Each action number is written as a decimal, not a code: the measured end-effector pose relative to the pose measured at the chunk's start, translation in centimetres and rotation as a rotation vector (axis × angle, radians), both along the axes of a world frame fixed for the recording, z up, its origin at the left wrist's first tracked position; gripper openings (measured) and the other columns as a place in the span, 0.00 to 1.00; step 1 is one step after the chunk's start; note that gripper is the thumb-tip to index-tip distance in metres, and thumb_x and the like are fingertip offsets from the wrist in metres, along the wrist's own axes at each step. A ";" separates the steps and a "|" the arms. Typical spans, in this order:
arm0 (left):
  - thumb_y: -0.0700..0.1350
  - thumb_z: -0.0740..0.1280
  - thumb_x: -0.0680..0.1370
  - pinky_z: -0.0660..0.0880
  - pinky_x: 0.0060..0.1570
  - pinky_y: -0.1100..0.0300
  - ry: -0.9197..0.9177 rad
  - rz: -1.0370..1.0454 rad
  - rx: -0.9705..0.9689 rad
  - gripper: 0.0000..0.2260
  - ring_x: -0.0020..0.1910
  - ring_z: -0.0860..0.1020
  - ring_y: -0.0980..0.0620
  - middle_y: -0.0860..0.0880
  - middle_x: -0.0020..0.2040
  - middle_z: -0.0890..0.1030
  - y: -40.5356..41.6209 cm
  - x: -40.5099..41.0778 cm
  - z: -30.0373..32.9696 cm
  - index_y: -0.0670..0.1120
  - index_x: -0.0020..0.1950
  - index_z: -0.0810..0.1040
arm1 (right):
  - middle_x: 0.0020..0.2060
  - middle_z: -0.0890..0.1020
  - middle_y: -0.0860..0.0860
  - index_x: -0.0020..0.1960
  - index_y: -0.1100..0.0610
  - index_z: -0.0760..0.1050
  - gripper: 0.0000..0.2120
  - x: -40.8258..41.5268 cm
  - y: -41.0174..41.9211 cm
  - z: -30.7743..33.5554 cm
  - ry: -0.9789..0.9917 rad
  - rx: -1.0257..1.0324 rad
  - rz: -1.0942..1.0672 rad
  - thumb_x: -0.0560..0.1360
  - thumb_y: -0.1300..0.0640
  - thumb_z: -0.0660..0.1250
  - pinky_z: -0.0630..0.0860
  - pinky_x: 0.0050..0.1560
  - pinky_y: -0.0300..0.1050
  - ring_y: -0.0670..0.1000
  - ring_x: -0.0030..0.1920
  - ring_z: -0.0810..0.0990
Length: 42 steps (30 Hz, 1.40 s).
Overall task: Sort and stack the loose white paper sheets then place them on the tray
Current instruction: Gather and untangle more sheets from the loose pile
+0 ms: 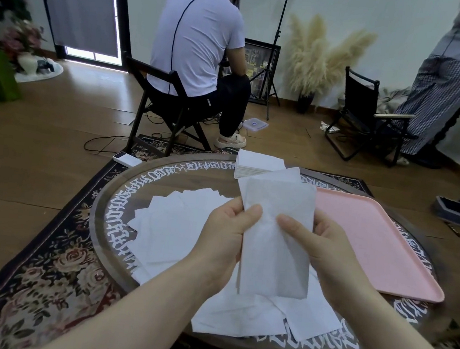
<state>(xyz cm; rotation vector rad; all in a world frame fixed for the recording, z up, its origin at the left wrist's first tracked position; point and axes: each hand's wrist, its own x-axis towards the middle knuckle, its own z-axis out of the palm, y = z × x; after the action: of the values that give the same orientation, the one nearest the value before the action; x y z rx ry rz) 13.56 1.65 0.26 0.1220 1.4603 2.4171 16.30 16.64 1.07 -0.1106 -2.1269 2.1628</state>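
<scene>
Both hands hold a small bunch of white sheets (279, 237) upright above the round table (111, 195): the left hand (224, 237) pinches its left edge, the right hand (315, 247) its right edge; loose sheets (170, 230) lie spread below, the pink tray (373, 242) sits right, a neat stack (255, 164) behind

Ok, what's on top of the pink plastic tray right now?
The pink plastic tray shows only bare pink surface. Its left edge is hidden behind the white paper sheets held in both hands, so that strip cannot be checked.
</scene>
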 end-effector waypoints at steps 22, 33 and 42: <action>0.38 0.62 0.81 0.82 0.39 0.56 0.002 -0.023 0.039 0.09 0.44 0.85 0.45 0.40 0.50 0.85 -0.8 -0.2 0.2 0.40 0.57 0.80 | 0.51 0.86 0.54 0.53 0.50 0.84 0.16 -0.1 1.5 -0.2 0.169 0.143 0.008 0.66 0.50 0.75 0.78 0.59 0.59 0.61 0.57 0.80; 0.43 0.59 0.82 0.77 0.45 0.51 0.054 0.200 -0.207 0.14 0.41 0.78 0.46 0.41 0.43 0.82 -1.1 -1.2 0.3 0.35 0.50 0.80 | 0.45 0.87 0.48 0.53 0.55 0.81 0.07 -0.3 1.6 0.1 0.242 0.008 -0.175 0.77 0.58 0.67 0.79 0.42 0.35 0.45 0.44 0.83; 0.45 0.59 0.82 0.71 0.44 0.54 0.085 0.086 -0.293 0.08 0.41 0.69 0.45 0.43 0.42 0.73 -0.8 -0.8 0.5 0.44 0.48 0.76 | 0.48 0.87 0.53 0.56 0.57 0.80 0.10 -0.3 1.5 0.3 0.126 -0.095 -0.090 0.79 0.58 0.63 0.81 0.43 0.42 0.50 0.44 0.85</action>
<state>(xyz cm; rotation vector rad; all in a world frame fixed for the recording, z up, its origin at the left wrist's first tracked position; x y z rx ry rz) 12.78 0.80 0.72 0.0972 1.8756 2.2552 15.97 18.13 1.37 -0.0740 -1.9155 2.1591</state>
